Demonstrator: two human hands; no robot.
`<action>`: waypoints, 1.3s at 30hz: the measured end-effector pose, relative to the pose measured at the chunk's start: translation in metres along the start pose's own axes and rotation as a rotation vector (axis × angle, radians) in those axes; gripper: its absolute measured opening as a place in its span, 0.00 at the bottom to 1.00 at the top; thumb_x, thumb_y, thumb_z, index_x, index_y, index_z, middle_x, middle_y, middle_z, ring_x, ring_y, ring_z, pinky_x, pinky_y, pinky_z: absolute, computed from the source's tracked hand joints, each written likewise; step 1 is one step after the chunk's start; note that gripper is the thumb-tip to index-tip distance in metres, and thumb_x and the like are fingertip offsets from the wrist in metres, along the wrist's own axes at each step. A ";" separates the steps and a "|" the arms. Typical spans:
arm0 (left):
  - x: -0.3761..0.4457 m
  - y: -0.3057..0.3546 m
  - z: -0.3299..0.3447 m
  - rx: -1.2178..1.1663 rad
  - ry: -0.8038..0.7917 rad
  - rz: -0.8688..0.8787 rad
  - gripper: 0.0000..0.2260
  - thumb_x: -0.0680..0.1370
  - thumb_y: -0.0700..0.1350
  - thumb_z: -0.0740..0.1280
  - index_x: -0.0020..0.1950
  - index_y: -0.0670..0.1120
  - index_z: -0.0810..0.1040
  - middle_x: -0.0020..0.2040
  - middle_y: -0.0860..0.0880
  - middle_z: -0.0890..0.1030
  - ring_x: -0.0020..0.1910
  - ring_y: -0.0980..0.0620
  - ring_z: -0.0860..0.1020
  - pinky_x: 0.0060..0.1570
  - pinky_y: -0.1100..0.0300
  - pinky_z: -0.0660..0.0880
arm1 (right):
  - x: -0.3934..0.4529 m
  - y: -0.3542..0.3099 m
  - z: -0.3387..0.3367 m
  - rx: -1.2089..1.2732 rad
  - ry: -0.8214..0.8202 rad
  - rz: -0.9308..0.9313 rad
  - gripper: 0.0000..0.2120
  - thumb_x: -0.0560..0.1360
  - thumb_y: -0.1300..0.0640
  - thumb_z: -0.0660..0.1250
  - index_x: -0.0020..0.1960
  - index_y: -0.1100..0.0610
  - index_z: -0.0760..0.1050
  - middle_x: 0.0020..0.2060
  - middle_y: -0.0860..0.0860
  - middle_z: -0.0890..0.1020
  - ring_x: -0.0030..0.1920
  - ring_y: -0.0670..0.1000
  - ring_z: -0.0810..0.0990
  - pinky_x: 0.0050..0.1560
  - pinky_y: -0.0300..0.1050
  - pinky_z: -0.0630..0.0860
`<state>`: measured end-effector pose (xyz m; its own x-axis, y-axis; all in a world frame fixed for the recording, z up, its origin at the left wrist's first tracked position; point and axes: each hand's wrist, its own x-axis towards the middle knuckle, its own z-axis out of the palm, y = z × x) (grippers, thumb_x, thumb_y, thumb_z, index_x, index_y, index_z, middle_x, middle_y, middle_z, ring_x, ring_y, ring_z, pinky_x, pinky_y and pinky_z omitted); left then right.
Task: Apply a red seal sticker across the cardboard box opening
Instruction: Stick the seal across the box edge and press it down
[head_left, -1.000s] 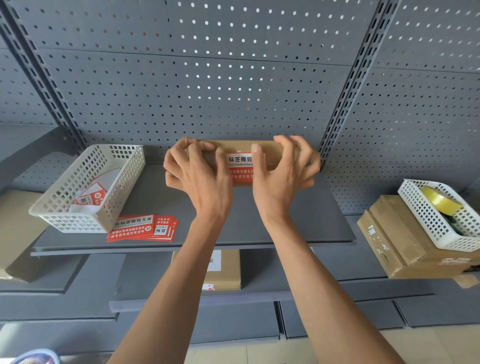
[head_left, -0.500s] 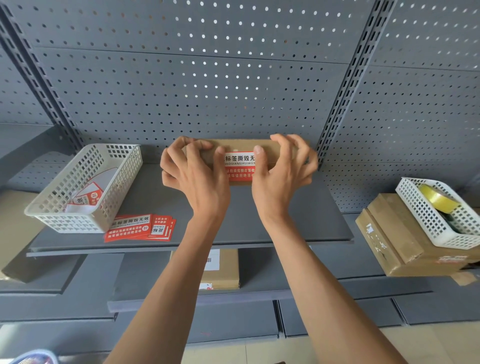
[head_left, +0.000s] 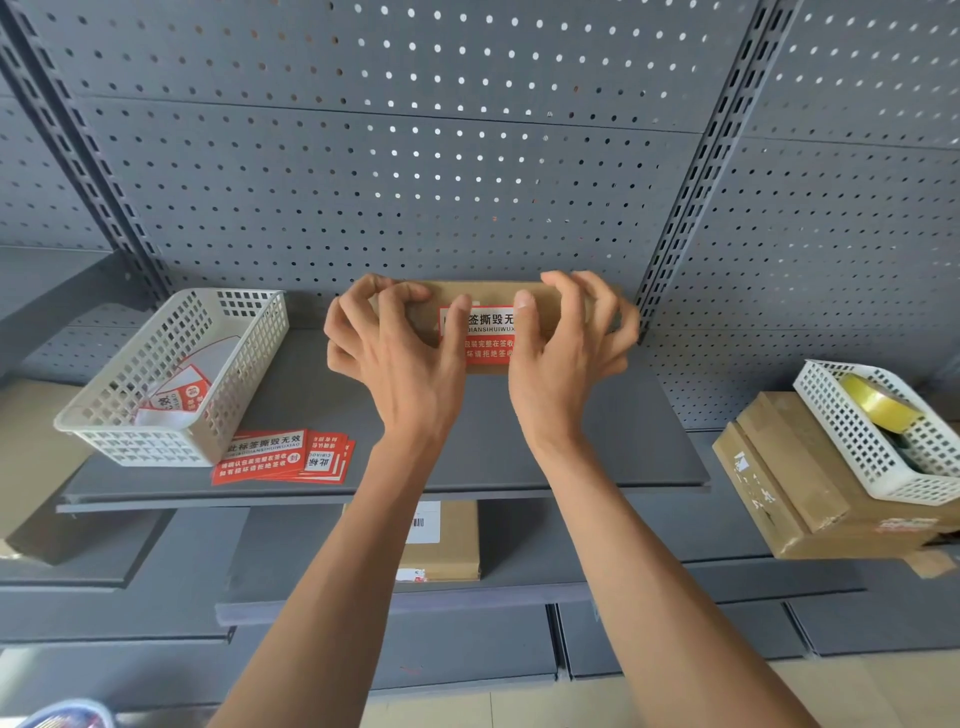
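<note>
- While the cardboard box (head_left: 488, 299) is lying on the grey shelf (head_left: 311, 395) against the pegboard back wall (head_left: 415, 182), the left hand (head_left: 400, 358) and right hand (head_left: 566, 353) are gripping it from either end, fingers curled over its top edge.
- Both thumbs are pressing on the red seal sticker (head_left: 485, 338), which is sitting across the box's near face between the two hands; the left thumb is covering the sticker's left edge and the right thumb its right edge.
- The sticker is showing a white band with black Chinese characters, partly hidden, over the Latin letters "IANSIHUIWUX", and two lines of white Chinese writing on the red below.
- A stack of spare red stickers (head_left: 283, 457) is lying on the same shelf to the left, near the front edge, carrying the same kind of white band and Chinese print.
- Just beside that stack, a white plastic basket (head_left: 171, 374) is holding peeled sticker backings.
- On a lower shelf, between the forearms, another box with a barcode label (head_left: 447, 540) is lying flat.
- To the right, brown cartons (head_left: 789, 478) are carrying a second white basket (head_left: 883, 431) with a roll of yellowish tape (head_left: 878, 402) inside.
</note>
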<state>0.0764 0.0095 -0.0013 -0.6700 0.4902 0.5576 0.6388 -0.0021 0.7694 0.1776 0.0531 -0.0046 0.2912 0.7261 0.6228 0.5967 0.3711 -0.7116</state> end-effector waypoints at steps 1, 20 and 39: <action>0.000 -0.001 -0.001 0.022 -0.011 0.016 0.17 0.74 0.63 0.71 0.53 0.51 0.78 0.64 0.50 0.70 0.72 0.43 0.63 0.68 0.44 0.59 | -0.001 0.000 -0.001 -0.020 -0.016 -0.017 0.17 0.77 0.40 0.65 0.62 0.45 0.77 0.68 0.44 0.72 0.71 0.58 0.63 0.63 0.59 0.66; 0.000 -0.010 -0.003 0.023 -0.047 0.073 0.16 0.73 0.58 0.73 0.56 0.52 0.77 0.65 0.51 0.70 0.72 0.43 0.62 0.68 0.44 0.59 | -0.008 0.008 -0.002 -0.091 -0.084 -0.080 0.25 0.76 0.38 0.67 0.70 0.47 0.72 0.73 0.46 0.69 0.75 0.62 0.59 0.69 0.62 0.60; 0.000 -0.013 -0.008 0.004 -0.074 0.073 0.08 0.79 0.50 0.68 0.57 0.51 0.77 0.67 0.52 0.69 0.72 0.43 0.61 0.66 0.48 0.55 | -0.003 0.015 -0.004 -0.056 -0.041 -0.111 0.16 0.82 0.49 0.62 0.69 0.46 0.76 0.71 0.45 0.73 0.71 0.62 0.62 0.67 0.57 0.62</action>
<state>0.0657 0.0026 -0.0089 -0.5921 0.5520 0.5871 0.6864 -0.0362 0.7263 0.1888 0.0542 -0.0164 0.1908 0.7062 0.6818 0.6646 0.4182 -0.6192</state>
